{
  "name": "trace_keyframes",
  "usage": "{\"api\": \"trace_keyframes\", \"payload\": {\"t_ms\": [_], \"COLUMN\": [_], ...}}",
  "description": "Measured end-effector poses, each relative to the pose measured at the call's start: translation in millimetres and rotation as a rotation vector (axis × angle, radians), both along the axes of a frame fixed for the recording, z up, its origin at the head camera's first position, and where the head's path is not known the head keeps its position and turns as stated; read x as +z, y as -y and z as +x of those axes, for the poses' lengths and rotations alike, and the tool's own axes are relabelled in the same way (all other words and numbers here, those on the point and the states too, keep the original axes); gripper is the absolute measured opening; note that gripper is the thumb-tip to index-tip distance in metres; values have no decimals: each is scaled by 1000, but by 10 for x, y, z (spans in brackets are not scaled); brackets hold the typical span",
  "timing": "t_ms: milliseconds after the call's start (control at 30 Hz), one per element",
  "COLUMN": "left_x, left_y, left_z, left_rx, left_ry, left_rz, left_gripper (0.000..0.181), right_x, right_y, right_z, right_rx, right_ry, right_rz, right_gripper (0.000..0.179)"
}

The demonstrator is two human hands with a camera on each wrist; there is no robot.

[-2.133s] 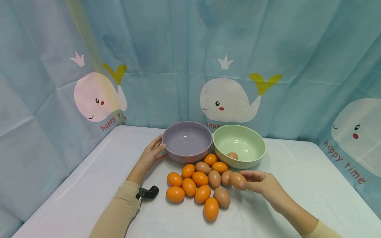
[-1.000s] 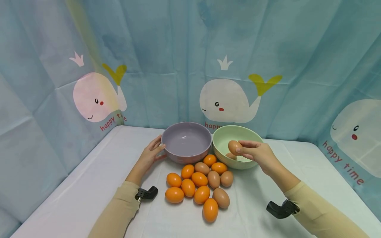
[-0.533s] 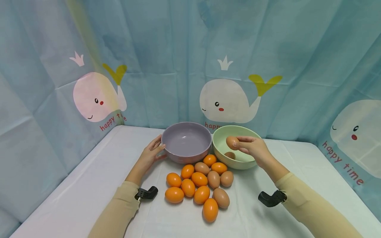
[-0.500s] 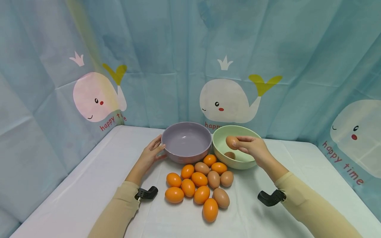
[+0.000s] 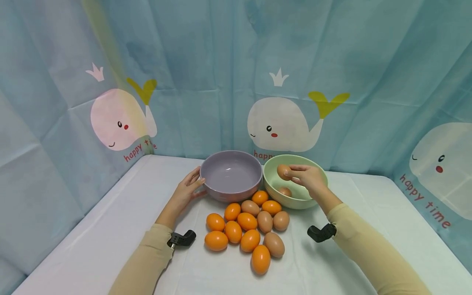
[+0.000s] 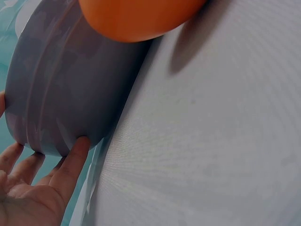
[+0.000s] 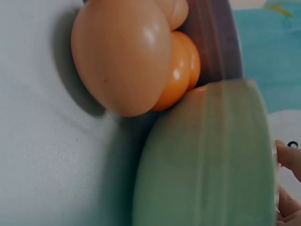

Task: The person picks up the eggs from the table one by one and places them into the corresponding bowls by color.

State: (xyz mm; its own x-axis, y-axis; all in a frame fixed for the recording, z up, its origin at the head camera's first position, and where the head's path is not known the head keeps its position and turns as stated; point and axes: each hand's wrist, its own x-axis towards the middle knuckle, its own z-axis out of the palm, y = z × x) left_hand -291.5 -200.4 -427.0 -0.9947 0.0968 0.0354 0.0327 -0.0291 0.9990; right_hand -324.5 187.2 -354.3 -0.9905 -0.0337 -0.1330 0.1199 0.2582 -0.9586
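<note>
My right hand (image 5: 309, 179) pinches a brown egg (image 5: 283, 172) between thumb and fingers, above the inside of the green bowl (image 5: 321, 186). Another brown egg (image 5: 285, 191) lies at the bottom of that bowl. In the right wrist view the green bowl's wall (image 7: 202, 160) hides the held egg and most of the hand. My left hand (image 5: 185, 192) touches the left side of the purple bowl (image 5: 231, 192), its fingers spread. The left wrist view shows the fingertips (image 6: 82, 143) against the bowl's outer wall (image 6: 66, 94).
Several orange eggs (image 5: 247, 221) and brown eggs (image 5: 274, 245) lie clustered on the white tabletop (image 5: 166, 266) in front of the bowls, which stand side by side. A blue curtain (image 5: 206, 102) with whale prints hangs behind. Each sleeve carries a black wrist mount (image 5: 321, 232).
My right hand has lifted a brown egg from the right of the cluster and carried it up and slightly left over the green bowl. My left hand has stayed at the purple bowl.
</note>
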Motion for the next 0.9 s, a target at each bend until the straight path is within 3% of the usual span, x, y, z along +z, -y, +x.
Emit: {"api": "trace_keyframes", "payload": {"t_ms": [500, 900], "left_x": [-10, -15], "left_y": [15, 5], "left_z": [-9, -10], "left_rx": [-3, 6], "left_ry": [-1, 9], "left_rz": [-6, -10], "left_gripper": [69, 68], "right_x": [-191, -252], "right_y": [67, 75], "right_z": [-210, -254], "right_rx": [-21, 14], "right_ry": [30, 64], "right_rz": [6, 71], "right_gripper": [51, 49]}}
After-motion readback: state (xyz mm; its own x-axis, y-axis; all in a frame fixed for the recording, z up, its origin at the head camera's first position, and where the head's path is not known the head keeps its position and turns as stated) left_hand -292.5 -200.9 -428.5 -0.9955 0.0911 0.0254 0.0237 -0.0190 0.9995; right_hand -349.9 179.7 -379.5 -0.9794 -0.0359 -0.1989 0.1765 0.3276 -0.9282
